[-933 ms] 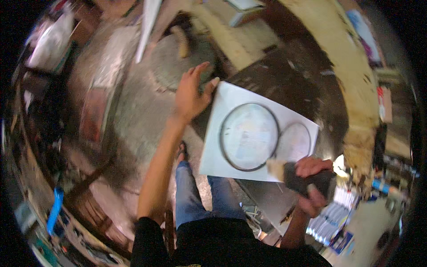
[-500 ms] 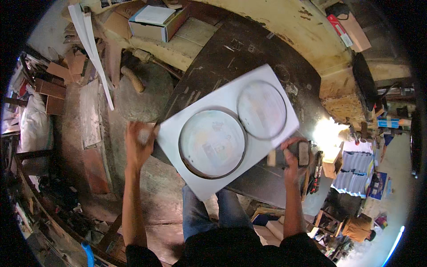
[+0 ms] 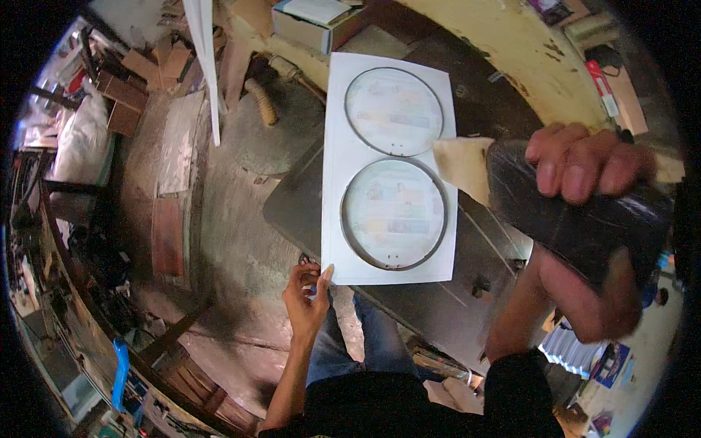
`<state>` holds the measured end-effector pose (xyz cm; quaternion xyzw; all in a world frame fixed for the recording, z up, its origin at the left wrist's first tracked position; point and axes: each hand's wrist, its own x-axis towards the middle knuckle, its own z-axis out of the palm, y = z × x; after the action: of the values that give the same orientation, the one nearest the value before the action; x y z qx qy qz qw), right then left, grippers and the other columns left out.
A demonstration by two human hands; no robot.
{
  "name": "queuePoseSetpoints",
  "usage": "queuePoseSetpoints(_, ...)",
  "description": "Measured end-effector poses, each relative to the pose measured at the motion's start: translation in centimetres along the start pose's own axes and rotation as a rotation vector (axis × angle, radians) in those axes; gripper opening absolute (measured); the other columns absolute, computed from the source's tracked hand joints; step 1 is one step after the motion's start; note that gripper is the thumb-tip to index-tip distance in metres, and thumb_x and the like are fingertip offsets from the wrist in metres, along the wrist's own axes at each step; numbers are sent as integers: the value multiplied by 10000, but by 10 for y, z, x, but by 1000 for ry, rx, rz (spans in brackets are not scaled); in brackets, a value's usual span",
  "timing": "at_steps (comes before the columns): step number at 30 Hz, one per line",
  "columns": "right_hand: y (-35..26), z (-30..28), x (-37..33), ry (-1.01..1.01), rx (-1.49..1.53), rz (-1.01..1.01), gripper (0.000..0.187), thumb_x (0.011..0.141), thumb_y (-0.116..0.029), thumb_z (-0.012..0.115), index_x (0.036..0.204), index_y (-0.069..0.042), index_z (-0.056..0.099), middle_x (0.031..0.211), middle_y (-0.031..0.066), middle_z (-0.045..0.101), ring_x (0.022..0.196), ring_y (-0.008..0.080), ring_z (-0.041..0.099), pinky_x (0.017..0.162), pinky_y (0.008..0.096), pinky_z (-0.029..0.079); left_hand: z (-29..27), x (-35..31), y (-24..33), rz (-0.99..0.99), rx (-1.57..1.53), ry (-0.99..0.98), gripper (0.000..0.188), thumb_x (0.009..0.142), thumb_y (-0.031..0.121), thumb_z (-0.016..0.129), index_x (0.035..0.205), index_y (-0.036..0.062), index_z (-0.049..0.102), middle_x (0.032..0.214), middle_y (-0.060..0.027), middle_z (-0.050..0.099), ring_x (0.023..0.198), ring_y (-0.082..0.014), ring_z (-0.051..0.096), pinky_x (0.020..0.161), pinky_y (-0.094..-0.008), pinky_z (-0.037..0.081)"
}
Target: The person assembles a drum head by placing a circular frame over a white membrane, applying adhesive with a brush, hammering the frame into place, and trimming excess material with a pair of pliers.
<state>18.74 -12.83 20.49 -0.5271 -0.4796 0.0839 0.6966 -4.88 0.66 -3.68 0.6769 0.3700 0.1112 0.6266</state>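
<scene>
A white rectangular sheet or panel point(image 3: 391, 157) lies over the dark tabletop, with two large dark-rimmed circles on it. Pale, faint colours show inside each circle. At the panel's lower left corner, my left hand point(image 3: 307, 299) pinches the edge between thumb and fingers. My right hand point(image 3: 584, 164) is raised close to the camera on the right, its fingers wrapped round a dark, shiny block-like tool point(image 3: 555, 233). From the tool's left side sticks out a cream-coloured end point(image 3: 464, 169), which overlaps the panel's right edge in view; whether they touch I cannot tell.
The dark tabletop point(image 3: 409, 310) extends beneath the panel. Beyond it stand a cardboard box point(image 3: 314, 31) and a corrugated hose point(image 3: 261, 102). Long white strips point(image 3: 203, 66) lean at the upper left. A white sack point(image 3: 84, 139) and a blue curved thing point(image 3: 120, 372) are further left.
The panel has turned from slanting to nearly upright in view. My left hand has moved right along with its corner. My right hand has risen toward the camera, holding the dark tool.
</scene>
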Motion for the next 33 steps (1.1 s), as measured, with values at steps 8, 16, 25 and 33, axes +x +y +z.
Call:
queuePoseSetpoints(8, 143, 42, -18, 352, 3, 270, 272, 802, -234, 716, 944, -32, 602, 867, 72, 615, 796, 166, 574, 749, 319, 445, 9, -16, -7, 17, 31, -31, 190, 966, 155, 625, 886, -17, 631, 688, -74, 672, 633, -99, 631, 569, -270, 483)
queuePoseSetpoints(16, 62, 17, 21, -114, -262, 60, 318, 796, -274, 629, 965, -3, 625, 981, 96, 629, 938, 220, 582, 914, 376, 428, 10, -4, -14, 56, 108, 22, 273, 973, 213, 596, 819, -11, 620, 604, -104, 636, 524, -176, 630, 550, -297, 459)
queuePoseSetpoints(25, 134, 81, -36, 260, 37, 364, 256, 760, -268, 685, 841, -35, 615, 824, 59, 623, 764, 193, 579, 769, 316, 441, 15, -8, -12, 106, 156, 45, 323, 968, 294, 603, 802, 18, 621, 556, -107, 613, 460, -226, 595, 506, -352, 437)
queuePoseSetpoints(33, 68, 55, -11, 35, -144, 332, 328, 819, -229, 637, 1032, -2, 533, 934, 114, 618, 870, 228, 589, 840, 359, 449, 8, -9, -24, 66, 195, 30, 335, 968, 344, 589, 828, 43, 636, 575, -102, 625, 486, -225, 607, 521, -357, 440)
